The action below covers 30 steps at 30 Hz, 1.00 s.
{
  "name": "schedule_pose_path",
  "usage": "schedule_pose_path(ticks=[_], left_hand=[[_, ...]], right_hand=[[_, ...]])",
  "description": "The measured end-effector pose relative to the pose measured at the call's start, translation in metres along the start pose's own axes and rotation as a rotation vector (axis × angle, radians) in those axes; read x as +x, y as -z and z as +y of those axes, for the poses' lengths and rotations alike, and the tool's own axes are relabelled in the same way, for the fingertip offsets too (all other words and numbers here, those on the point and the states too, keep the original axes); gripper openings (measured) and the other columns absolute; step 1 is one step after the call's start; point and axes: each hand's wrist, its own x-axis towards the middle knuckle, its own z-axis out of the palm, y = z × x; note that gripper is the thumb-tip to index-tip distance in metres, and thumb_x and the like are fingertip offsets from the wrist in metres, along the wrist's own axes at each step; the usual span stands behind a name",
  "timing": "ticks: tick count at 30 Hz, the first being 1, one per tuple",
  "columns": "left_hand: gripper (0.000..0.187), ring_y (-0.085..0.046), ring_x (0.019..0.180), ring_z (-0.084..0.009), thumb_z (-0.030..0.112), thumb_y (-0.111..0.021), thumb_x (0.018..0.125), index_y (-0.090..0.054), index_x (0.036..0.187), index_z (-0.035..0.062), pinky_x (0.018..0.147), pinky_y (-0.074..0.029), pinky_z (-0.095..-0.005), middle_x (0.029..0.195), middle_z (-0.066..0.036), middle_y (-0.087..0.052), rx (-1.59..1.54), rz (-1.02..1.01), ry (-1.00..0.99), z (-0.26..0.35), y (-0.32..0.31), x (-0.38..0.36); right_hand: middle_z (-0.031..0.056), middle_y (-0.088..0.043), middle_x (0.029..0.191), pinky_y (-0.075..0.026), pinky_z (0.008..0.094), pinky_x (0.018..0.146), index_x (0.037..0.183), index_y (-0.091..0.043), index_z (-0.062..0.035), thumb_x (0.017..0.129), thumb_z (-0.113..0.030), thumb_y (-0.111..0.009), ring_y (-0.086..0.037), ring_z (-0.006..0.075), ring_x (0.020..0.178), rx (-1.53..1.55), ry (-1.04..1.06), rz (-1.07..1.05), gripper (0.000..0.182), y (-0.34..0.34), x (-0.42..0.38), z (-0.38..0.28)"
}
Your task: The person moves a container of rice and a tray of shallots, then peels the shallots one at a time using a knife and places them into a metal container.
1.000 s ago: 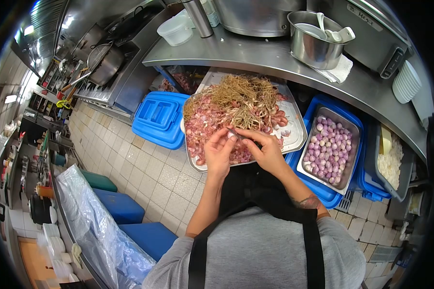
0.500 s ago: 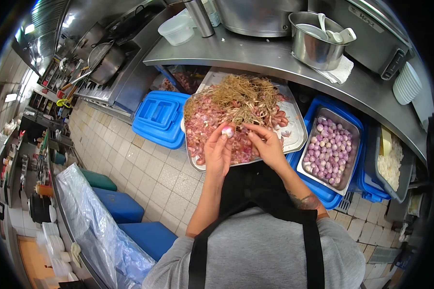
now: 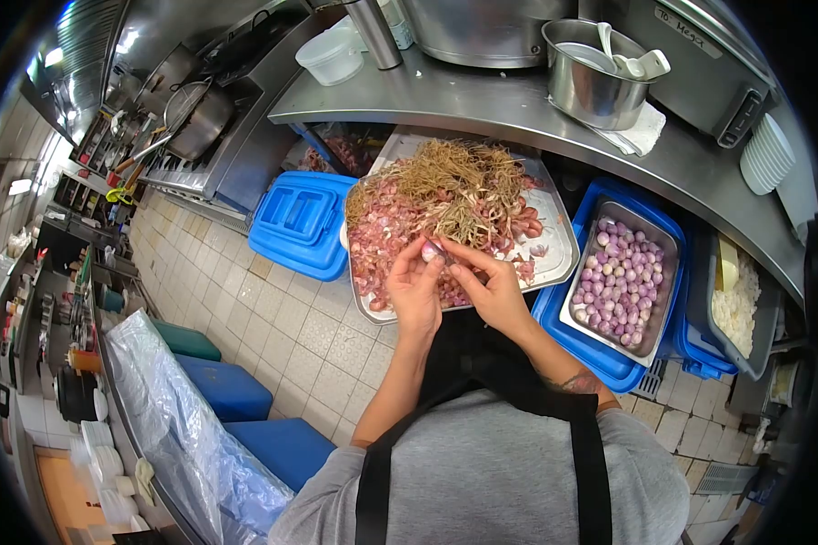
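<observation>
My left hand pinches a pink and white shallot over the near part of a metal tray. Close against it is my right hand, its thumb and forefinger pressed together at the shallot's side. A small dark sliver shows between those fingertips, too small to name. Loose reddish shallot skins cover the tray's left and middle. Behind the hands lies a heap of dry, stringy roots and stalks, with some unpeeled shallots at its right edge.
To the right, a steel pan of peeled shallots rests on a blue bin. A grey tub holds white pieces. A blue lid is left of the tray. The steel counter overhangs the tray's far side, carrying a pot with ladles.
My right hand has moved left and closed in on the shallot, its fingertips now touching it. My left hand keeps its pinch and has barely shifted.
</observation>
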Motion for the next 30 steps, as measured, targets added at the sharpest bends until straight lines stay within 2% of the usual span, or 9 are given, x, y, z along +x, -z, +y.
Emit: schedule_pose_path(ticks=[2, 4, 7, 14, 16, 18, 20, 26, 30], left_hand=[[0.038, -0.059, 0.098, -0.0169, -0.011, -0.060, 0.081, -0.053, 0.118, -0.0042, 0.088, -0.050, -0.0285, 0.109, -0.013, -0.060, -0.010, -0.011, -0.009, -0.001, 0.000, 0.000], [0.038, -0.060, 0.097, -0.0169, -0.009, -0.061, 0.082, -0.053, 0.118, -0.0040, 0.086, -0.051, -0.0284, 0.109, -0.013, -0.061, -0.033, -0.010, 0.030, 0.001, -0.002, -0.001], [0.038, -0.060, 0.096, -0.0171, -0.006, -0.060, 0.084, -0.051, 0.120, -0.0036, 0.085, -0.052, -0.0276, 0.110, -0.014, -0.060, -0.113, -0.032, 0.098, 0.007, -0.004, -0.001], [0.038, -0.060, 0.096, -0.0182, 0.001, -0.055, 0.089, -0.046, 0.125, -0.0028, 0.084, -0.052, -0.0252, 0.114, -0.015, -0.057, -0.320, -0.053, 0.225, 0.012, 0.001, 0.003], [0.037, -0.060, 0.095, -0.0185, 0.003, -0.056, 0.089, -0.046, 0.125, -0.0031, 0.084, -0.052, -0.0251, 0.114, -0.015, -0.057, -0.304, -0.070, 0.215, 0.012, 0.000, 0.003], [0.036, -0.060, 0.095, -0.0187, 0.004, -0.056, 0.089, -0.047, 0.124, -0.0034, 0.083, -0.052, -0.0251, 0.114, -0.015, -0.058, -0.321, -0.079, 0.235, 0.012, 0.001, 0.004], [0.036, -0.060, 0.094, -0.0188, 0.006, -0.056, 0.090, -0.047, 0.123, -0.0036, 0.082, -0.052, -0.0252, 0.114, -0.015, -0.058, -0.372, -0.081, 0.285, 0.014, 0.006, 0.006], [0.035, -0.060, 0.095, -0.0182, 0.001, -0.056, 0.088, -0.050, 0.122, -0.0046, 0.082, -0.051, -0.0254, 0.112, -0.015, -0.059, -0.232, -0.158, 0.232, 0.021, 0.005, 0.010], [0.037, -0.060, 0.096, -0.0171, -0.007, -0.058, 0.084, -0.052, 0.121, -0.0052, 0.085, -0.050, -0.0258, 0.110, -0.014, -0.060, 0.011, -0.136, 0.133, 0.021, 0.007, 0.012]], right_hand=[[0.0072, -0.065, 0.087, -0.046, 0.0232, 0.060, 0.121, -0.058, -0.0026, 0.090, -0.009, -0.055, -0.054, 0.0092, 0.064, 0.110, -0.117, -0.031, 0.032, 0.003, 0.001, 0.001], [0.0038, -0.060, 0.076, -0.040, 0.0207, 0.050, 0.122, -0.057, -0.0028, 0.092, -0.010, -0.053, -0.048, 0.0075, 0.055, 0.287, -0.364, -0.100, 0.031, 0.012, 0.002, -0.004], [0.0000, -0.052, 0.068, -0.031, 0.0184, 0.043, 0.124, -0.055, -0.0041, 0.094, -0.012, -0.051, -0.039, 0.0050, 0.048, 0.596, -0.529, -0.029, 0.031, 0.016, 0.008, -0.006], [0.0003, -0.056, 0.074, -0.035, 0.0177, 0.048, 0.125, -0.055, -0.0032, 0.094, -0.011, -0.050, -0.043, 0.0027, 0.053, 0.263, -0.333, -0.016, 0.032, 0.013, 0.008, -0.004], [-0.0010, -0.056, 0.074, -0.036, 0.0180, 0.049, 0.125, -0.055, -0.0031, 0.093, -0.011, -0.051, -0.043, 0.0017, 0.056, 0.097, -0.195, 0.004, 0.033, 0.008, 0.007, -0.006], [-0.0020, -0.057, 0.073, -0.037, 0.0187, 0.051, 0.125, -0.055, -0.0030, 0.093, -0.011, -0.052, -0.044, 0.0016, 0.058, 0.013, -0.161, 0.002, 0.033, 0.009, 0.007, -0.008], [-0.0027, -0.058, 0.073, -0.039, 0.0198, 0.053, 0.124, -0.055, -0.0030, 0.092, -0.011, -0.053, -0.045, 0.0025, 0.059, 0.010, -0.231, -0.021, 0.033, 0.016, 0.008, -0.010], [-0.0007, -0.062, 0.075, -0.042, 0.0225, 0.058, 0.123, -0.057, -0.0033, 0.090, -0.011, -0.054, -0.048, 0.0062, 0.060, -0.128, -0.246, -0.054, 0.033, 0.024, 0.012, -0.006], [0.0069, -0.067, 0.085, -0.046, 0.0262, 0.069, 0.120, -0.058, -0.0040, 0.088, -0.009, -0.056, -0.058, 0.0098, 0.072, -0.097, -0.180, -0.024, 0.033, 0.023, 0.012, -0.008]])
